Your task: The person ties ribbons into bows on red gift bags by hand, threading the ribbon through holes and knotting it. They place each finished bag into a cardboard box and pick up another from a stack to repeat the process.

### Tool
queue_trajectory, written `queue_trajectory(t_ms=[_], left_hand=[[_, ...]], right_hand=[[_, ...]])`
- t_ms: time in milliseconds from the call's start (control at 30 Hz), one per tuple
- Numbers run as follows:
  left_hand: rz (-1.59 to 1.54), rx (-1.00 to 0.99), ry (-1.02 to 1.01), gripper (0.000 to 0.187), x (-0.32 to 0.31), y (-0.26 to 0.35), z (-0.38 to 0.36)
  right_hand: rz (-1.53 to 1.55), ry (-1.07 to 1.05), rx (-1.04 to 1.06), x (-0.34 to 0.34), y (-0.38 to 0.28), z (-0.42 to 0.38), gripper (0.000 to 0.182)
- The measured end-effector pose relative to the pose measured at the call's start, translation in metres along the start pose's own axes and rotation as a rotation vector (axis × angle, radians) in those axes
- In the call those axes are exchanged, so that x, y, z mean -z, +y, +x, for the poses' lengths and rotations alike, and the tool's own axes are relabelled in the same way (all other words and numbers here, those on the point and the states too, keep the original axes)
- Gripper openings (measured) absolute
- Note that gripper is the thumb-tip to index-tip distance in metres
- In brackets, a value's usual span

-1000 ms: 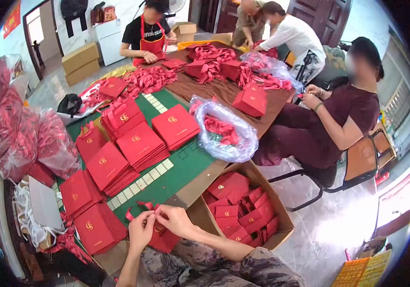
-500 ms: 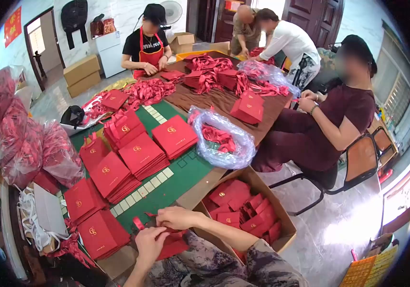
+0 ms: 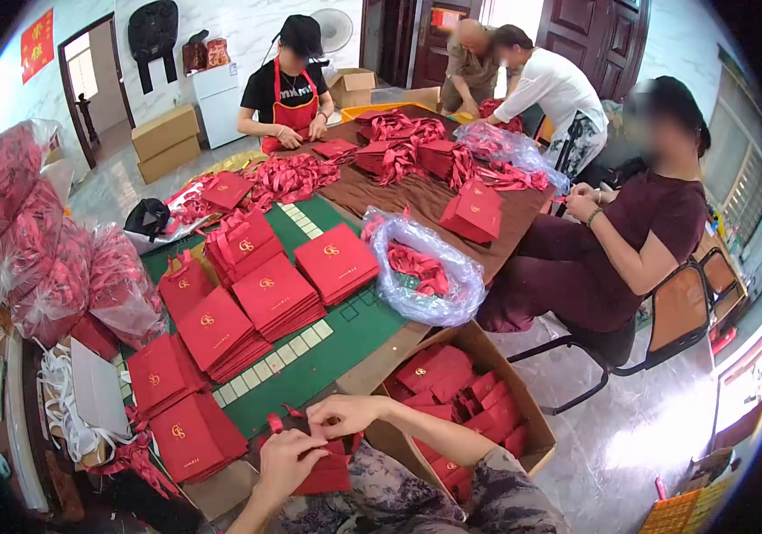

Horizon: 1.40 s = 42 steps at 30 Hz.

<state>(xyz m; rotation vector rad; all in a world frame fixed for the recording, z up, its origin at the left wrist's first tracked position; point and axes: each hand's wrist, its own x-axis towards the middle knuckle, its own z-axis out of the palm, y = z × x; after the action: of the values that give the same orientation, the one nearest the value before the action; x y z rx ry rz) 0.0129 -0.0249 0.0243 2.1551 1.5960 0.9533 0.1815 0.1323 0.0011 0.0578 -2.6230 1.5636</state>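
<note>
A small red paper bag [image 3: 326, 475] rests over my lap at the table's near edge. My left hand [image 3: 287, 459] is closed in a pinch at its upper edge, and my right hand [image 3: 343, 416] pinches there too, fingertips almost meeting. A short red ribbon [image 3: 275, 424] sticks up beside my fingers; how it runs between them is hidden. To the left lie stacks of flat red bags with gold lettering, the nearest stack [image 3: 192, 436] close to my left hand. On my right, a cardboard box [image 3: 536, 457] holds many more red bags.
A clear plastic bag with red ribbons [image 3: 418, 270] lies on the green table [image 3: 358, 319]. Stuffed plastic bags [image 3: 123, 283] pile up at left. A person in dark red [image 3: 657, 214] sits at right; another in a red apron [image 3: 294, 114] works across the table, two more behind.
The view has shifted slightly, so the scene sits a little lower and to the right. My fingers have shifted a little at the top of the bag, both still pinching.
</note>
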Motion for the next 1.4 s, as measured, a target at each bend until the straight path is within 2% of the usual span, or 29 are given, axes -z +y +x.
queue_trajectory(t_ms=[67,100,167,233,333,400,433,467,500,600,633,733,767,833,867,933,1000,1067,1133,1200,1267,1300,1333,1400], left_hand=[[-0.123,0.091,-0.058,0.02,0.006,0.003,0.002],[-0.126,0.089,-0.062,0.02,0.005,0.002,0.003],[-0.194,0.184,-0.073,0.017,0.003,-0.001,0.001],[-0.188,0.178,-0.039,0.015,0.004,-0.007,0.007],[-0.162,0.204,-0.031,0.014,0.005,-0.013,0.01],[-0.176,0.209,0.003,0.016,0.0,-0.023,0.011],[-0.136,0.237,-0.005,0.017,0.005,-0.018,0.01],[-0.093,0.239,0.001,0.017,0.008,-0.015,0.018],[-0.081,0.264,-0.007,0.017,0.009,-0.017,0.022],[-0.083,0.282,-0.014,0.018,0.007,-0.022,0.021],[-0.089,0.293,-0.033,0.019,0.007,-0.024,0.02],[-0.119,0.295,-0.001,0.018,0.001,-0.032,0.018],[-0.173,0.365,0.009,0.018,0.001,-0.034,0.018],[-0.217,0.437,0.049,0.017,0.001,-0.043,0.018],[-0.22,0.442,0.048,0.017,0.001,-0.047,0.017],[-0.28,0.507,0.06,0.017,0.003,-0.054,0.019],[-0.261,0.508,0.051,0.017,0.001,-0.059,0.021],[-0.268,0.501,0.077,0.018,0.0,-0.061,0.023],[-0.229,0.497,0.077,0.018,0.001,-0.059,0.026],[-0.188,0.504,0.082,0.018,0.001,-0.057,0.025],[-0.209,0.475,0.068,0.019,-0.001,-0.062,0.024],[-0.226,0.464,0.074,0.018,-0.006,-0.061,0.024],[-0.222,0.47,0.082,0.018,-0.01,-0.061,0.024],[-0.137,0.477,0.054,0.02,-0.014,-0.063,0.024]], right_hand=[[0.247,0.136,-0.007,-0.006,0.003,-0.002,0.008],[0.249,0.14,-0.011,-0.009,0.007,-0.002,0.008],[0.65,0.338,-0.133,-0.017,0.021,0.001,0.012],[0.5,0.547,-0.119,-0.017,0.037,0.003,0.014],[0.368,0.77,-0.256,-0.011,0.038,0.01,0.013],[0.33,0.866,-0.287,-0.012,0.053,0.018,0.015],[0.357,0.877,-0.399,-0.008,0.036,0.022,0.015],[0.16,0.904,-0.286,-0.011,0.054,0.024,0.014],[0.074,0.942,-0.262,-0.012,0.053,0.027,0.013],[0.121,1.007,-0.378,-0.016,0.066,0.027,0.014],[0.035,1.064,-0.362,-0.015,0.064,0.027,0.015],[0.234,1.005,-0.468,-0.007,0.054,0.027,0.02],[0.241,1.002,-0.476,-0.008,0.05,0.024,0.02],[-0.034,1.109,-0.401,-0.008,0.039,0.019,0.018],[-0.032,1.105,-0.405,-0.007,0.029,0.011,0.018],[-0.117,0.753,-0.442,-0.012,-0.001,-0.004,0.023],[-0.477,0.703,-0.299,-0.03,-0.005,-0.012,0.027],[-0.472,0.709,-0.314,-0.044,-0.01,-0.015,0.029],[-0.424,0.717,-0.355,-0.052,-0.005,-0.019,0.026],[-0.404,0.726,-0.303,-0.05,-0.007,-0.029,0.02],[-0.102,0.741,-0.476,-0.049,-0.02,-0.038,0.017],[0.058,0.754,-0.43,-0.047,-0.02,-0.041,0.019],[0.059,0.745,-0.423,-0.046,-0.022,-0.043,0.019],[0.221,0.713,-0.666,-0.041,-0.034,-0.049,0.02]])
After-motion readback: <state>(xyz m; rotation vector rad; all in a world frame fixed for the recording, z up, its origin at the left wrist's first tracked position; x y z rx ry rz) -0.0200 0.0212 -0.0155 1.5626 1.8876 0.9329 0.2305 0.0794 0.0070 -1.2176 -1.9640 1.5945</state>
